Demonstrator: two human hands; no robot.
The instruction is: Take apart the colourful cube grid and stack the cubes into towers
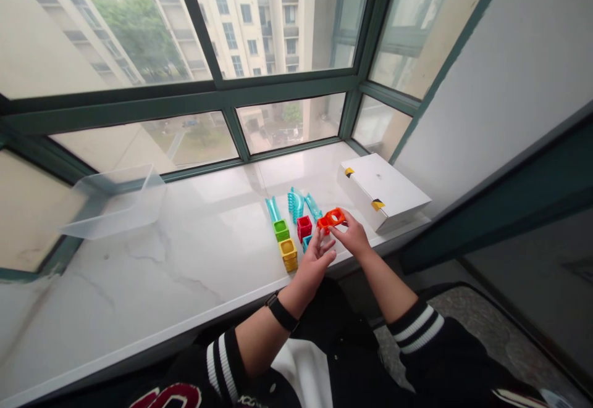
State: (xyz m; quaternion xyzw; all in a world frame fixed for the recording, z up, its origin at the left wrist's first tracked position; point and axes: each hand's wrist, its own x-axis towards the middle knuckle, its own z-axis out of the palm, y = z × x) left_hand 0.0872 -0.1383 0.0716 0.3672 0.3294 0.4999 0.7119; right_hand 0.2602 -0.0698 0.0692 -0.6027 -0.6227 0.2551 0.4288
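Observation:
An orange-red plastic toy block piece (337, 215) with a ring-shaped opening is pinched at its right end by my right hand (354, 235). My left hand (317, 260) is just below the piece's left end, fingers spread; whether a fingertip touches it I cannot tell. Left of that hand stand a yellow block (288, 255) and, behind it, a green block (280, 230). A dark red block (304, 228) is beyond my fingers, with a blue block (306, 243) partly hidden by them. Behind lie a straight teal track piece (273, 209), a curved one (295, 204) and another teal piece (314, 207).
A white box (386, 189) with yellow-and-black tape tabs is at the right against the wall. At the far left is a clear plastic bin (120, 201). All of it rests on a white marble-patterned sill (185, 266) beneath green-framed windows, its front edge near my lap.

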